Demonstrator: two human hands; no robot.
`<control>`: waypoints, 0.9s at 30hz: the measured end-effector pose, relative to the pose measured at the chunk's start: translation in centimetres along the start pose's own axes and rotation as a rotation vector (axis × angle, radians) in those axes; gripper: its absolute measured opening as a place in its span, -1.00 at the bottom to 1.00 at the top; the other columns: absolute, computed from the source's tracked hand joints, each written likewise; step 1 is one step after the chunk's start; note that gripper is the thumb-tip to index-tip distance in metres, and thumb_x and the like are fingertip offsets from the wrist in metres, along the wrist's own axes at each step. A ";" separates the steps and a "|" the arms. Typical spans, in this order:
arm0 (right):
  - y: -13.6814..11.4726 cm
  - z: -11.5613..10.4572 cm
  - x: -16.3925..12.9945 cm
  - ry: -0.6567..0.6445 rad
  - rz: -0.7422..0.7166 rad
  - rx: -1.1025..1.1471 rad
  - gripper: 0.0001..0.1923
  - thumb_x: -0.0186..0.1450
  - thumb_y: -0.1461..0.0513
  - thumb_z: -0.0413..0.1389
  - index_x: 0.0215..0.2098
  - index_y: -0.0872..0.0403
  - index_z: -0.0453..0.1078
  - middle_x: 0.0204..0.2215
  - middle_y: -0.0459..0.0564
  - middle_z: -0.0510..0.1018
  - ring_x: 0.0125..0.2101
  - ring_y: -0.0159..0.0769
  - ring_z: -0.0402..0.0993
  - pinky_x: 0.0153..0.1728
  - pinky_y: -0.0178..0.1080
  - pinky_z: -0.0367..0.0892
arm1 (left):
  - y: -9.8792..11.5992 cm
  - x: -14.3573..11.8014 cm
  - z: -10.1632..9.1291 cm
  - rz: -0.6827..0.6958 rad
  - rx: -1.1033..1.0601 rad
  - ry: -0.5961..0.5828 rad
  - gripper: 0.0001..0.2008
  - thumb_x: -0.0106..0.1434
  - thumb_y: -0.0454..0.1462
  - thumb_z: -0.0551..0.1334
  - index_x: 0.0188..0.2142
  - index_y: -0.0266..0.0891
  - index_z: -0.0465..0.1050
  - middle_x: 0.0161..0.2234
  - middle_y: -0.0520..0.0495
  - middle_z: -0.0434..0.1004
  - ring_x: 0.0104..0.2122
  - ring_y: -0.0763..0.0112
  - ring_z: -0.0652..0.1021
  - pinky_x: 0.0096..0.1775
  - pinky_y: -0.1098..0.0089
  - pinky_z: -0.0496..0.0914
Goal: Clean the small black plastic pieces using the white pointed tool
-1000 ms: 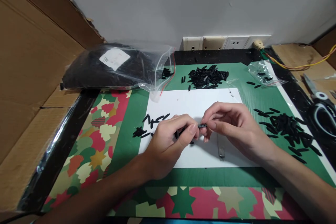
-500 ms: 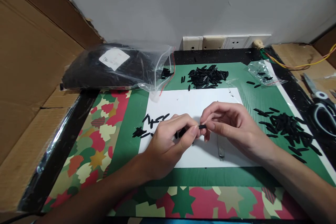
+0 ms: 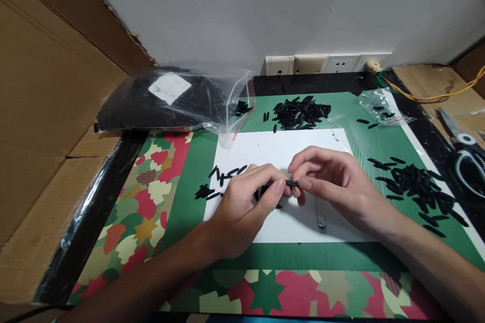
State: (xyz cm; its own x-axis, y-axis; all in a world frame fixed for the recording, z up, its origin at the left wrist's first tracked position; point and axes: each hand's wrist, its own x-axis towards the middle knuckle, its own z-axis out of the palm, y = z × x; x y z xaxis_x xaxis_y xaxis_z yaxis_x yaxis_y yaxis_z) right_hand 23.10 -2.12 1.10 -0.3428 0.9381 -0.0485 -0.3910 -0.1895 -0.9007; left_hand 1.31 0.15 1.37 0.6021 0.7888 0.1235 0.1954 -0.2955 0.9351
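Over the white sheet point(image 3: 231, 224), my left hand point(image 3: 252, 202) and my right hand point(image 3: 333, 176) meet at a small, narrow black piece point(image 3: 291, 183). Thumb and fingers of my left hand pinch its left end; my right thumb and fingertips close on its right end. Its exact kind is too small to make out. Left of my left hand lie several loose black pieces point(image 3: 204, 192), partly on the sheet. More dark pieces show behind my left thumb, mostly hidden. Below my right hand, a slim metallic tool point(image 3: 321, 221) lies partly covered.
A large clear bag of black material point(image 3: 129, 106) lies back left. Piles of black pieces sit at the back point(image 3: 301, 112) and right point(image 3: 415, 186). A small clear bag point(image 3: 375, 103), scissors point(image 3: 464, 141) and wires point(image 3: 424, 96) are at the right. Cardboard point(image 3: 49, 86) walls the left; sockets point(image 3: 341, 64) line the wall.
The view has shifted slightly. Both hands stay on the small black piece, which appears slightly turned between the fingertips; otherwise the scene is the same.
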 end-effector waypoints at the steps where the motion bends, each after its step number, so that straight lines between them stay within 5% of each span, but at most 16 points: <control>1: 0.0 0.0 0.0 0.001 0.003 0.004 -0.87 0.45 0.24 0.35 -0.07 0.11 0.58 -0.35 -0.02 0.67 -0.35 -0.38 0.58 -0.26 -0.34 0.51 | 0.0 0.0 0.0 -0.006 -0.003 0.000 -0.72 0.64 -0.25 0.10 -0.20 -0.18 0.53 -0.26 0.08 0.64 -0.29 0.51 0.52 -0.08 0.37 0.35; 27: 0.0 -0.1 -0.1 0.006 0.012 0.013 -0.90 0.48 0.23 0.30 -0.06 0.08 0.58 -0.35 -0.04 0.65 -0.35 -0.35 0.56 -0.26 -0.29 0.48 | -0.1 -0.2 0.0 -0.029 0.002 0.019 -0.71 0.62 -0.23 0.11 -0.23 -0.20 0.53 -0.29 0.02 0.64 -0.29 0.43 0.51 -0.16 0.34 0.38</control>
State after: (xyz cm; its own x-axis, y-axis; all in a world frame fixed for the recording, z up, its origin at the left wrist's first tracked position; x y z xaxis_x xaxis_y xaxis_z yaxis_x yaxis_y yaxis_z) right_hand 23.20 -2.18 1.04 -0.3423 0.9375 -0.0622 -0.3980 -0.2047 -0.8942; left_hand 1.21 0.03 1.25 0.5811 0.8073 0.1024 0.2141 -0.2731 0.9379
